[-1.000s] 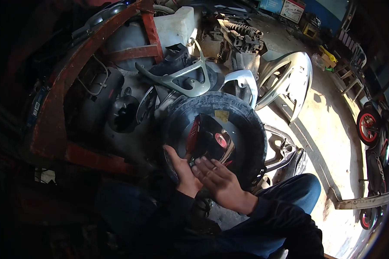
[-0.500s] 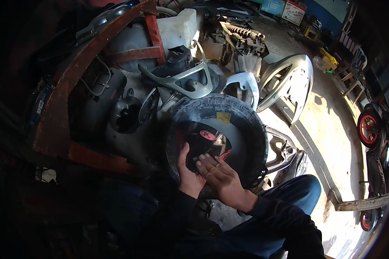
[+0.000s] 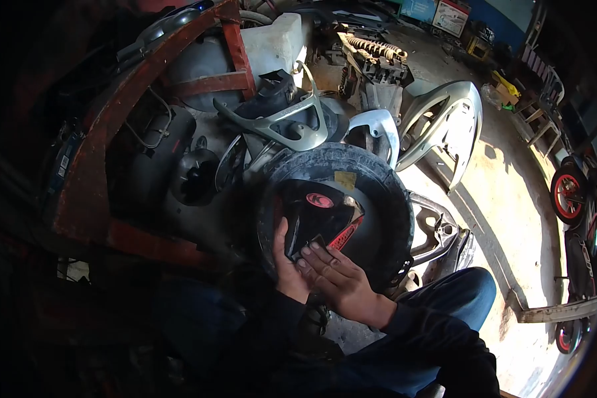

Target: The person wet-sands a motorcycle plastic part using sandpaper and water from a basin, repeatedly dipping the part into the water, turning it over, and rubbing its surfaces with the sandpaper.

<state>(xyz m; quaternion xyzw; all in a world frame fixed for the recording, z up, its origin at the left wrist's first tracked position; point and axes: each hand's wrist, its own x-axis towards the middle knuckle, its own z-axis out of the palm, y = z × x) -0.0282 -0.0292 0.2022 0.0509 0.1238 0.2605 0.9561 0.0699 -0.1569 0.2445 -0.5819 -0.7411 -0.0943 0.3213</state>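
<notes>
I hold a black panel [image 3: 302,225] over the near left part of the black basin [image 3: 398,192], inside the circle of its rim. The panel bears a red oval badge [image 3: 320,200] marked with a light K, and a red patterned strip [image 3: 345,235] runs along its right side. My left hand [image 3: 292,272] grips it at the end nearest me, thumb upright along its left edge, the other fingers mostly hidden. My right hand [image 3: 341,282] lies across that same near end, its fingers stretched out side by side, their tips beside a small dark piece [image 3: 318,241]; shadow blurs that spot, so I cannot tell whether I am pinching the piece or only pressing on it.

A yellowish patch [image 3: 345,180] shows on the basin's far inner side. Just beyond the basin lies a grey-green forked part [image 3: 295,126], and right of that, also beyond the rim, a pale blue piece [image 3: 385,126]. A large silver cover [image 3: 469,119] stands beyond the basin to its right. To the basin's left, well apart, rises a rusty red frame [image 3: 83,189]. My denim knee [image 3: 471,288] is near the basin, on its lower right.
</notes>
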